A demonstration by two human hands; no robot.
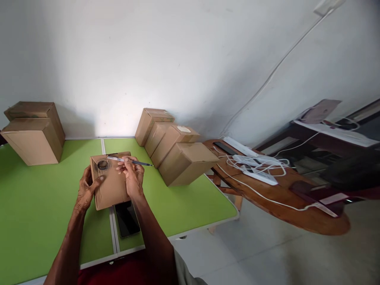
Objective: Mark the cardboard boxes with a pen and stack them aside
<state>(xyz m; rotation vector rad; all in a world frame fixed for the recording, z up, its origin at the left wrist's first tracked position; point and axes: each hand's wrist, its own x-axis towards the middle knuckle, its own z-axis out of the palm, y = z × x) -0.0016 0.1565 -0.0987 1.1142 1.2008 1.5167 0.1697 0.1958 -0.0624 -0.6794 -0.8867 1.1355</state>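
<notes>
My left hand point(88, 186) grips the left side of a small brown cardboard box point(111, 186), its thumb lying on the face towards me. Near the top left of that face is a dark round spot point(102, 164) ringed by scribbled lines; whether it is a hole or a drawing, I cannot tell. Between the fingers of my right hand point(133, 178) is a pen point(143, 163), one end pointing left near the spot and the dark end pointing right. The right hand is closed on the pen, in front of the box's right side.
A black phone point(127, 219) lies on the green table point(190, 211) below the box. Several cardboard boxes point(190, 162) stand in a row at right, with more boxes point(32, 138) at left. A wooden side table point(320, 219) carries power strips and tangled white cables point(267, 164).
</notes>
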